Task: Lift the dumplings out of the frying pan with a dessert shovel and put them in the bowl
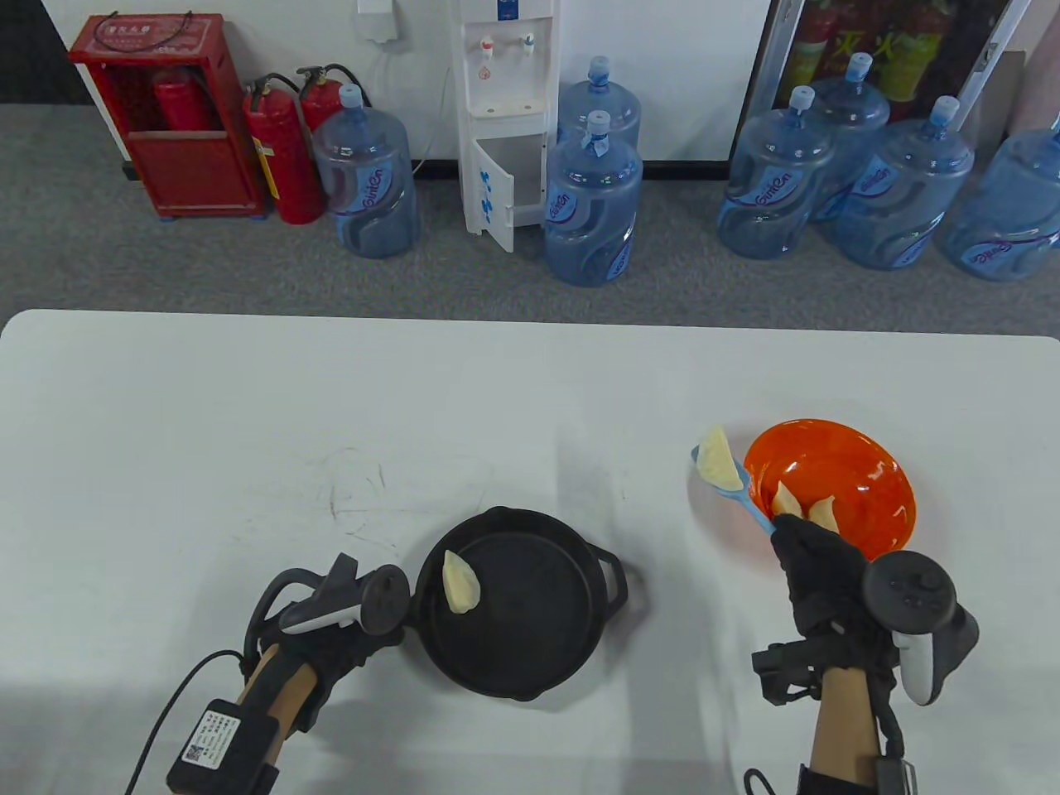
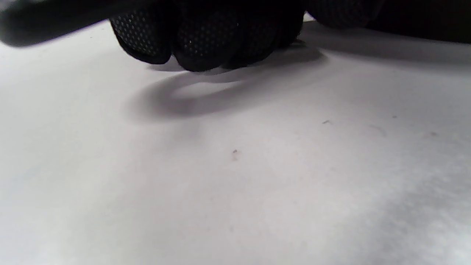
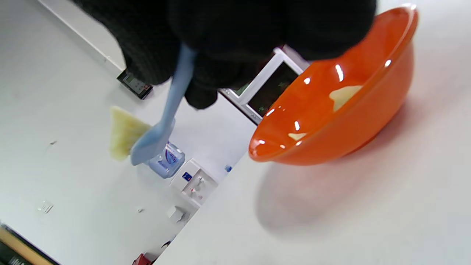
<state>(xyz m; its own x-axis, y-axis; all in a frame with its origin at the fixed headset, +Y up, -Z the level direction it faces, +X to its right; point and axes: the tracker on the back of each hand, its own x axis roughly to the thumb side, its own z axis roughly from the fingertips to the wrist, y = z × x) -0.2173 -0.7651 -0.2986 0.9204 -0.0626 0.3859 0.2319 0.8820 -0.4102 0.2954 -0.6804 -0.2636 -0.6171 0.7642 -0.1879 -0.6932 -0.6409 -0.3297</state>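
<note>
A black frying pan (image 1: 530, 629) sits near the table's front with one pale dumpling (image 1: 461, 582) on its left side. My left hand (image 1: 335, 650) is at the pan's left rim, mostly under its tracker. In the left wrist view its fingers (image 2: 206, 40) are curled just above the table, and a dark bar like the pan's handle runs out of them. My right hand (image 1: 816, 571) grips a blue dessert shovel (image 1: 737, 495) that carries a dumpling (image 1: 719, 468) in the air just left of the orange bowl (image 1: 878, 464). Two dumplings (image 1: 807, 507) lie in the bowl.
The white table (image 1: 248, 431) stretches wide to the left and behind the pan and bowl. The pan's loop handle (image 1: 617, 580) points right, toward the bowl. Water bottles, a dispenser and fire extinguishers stand on the floor beyond the far edge.
</note>
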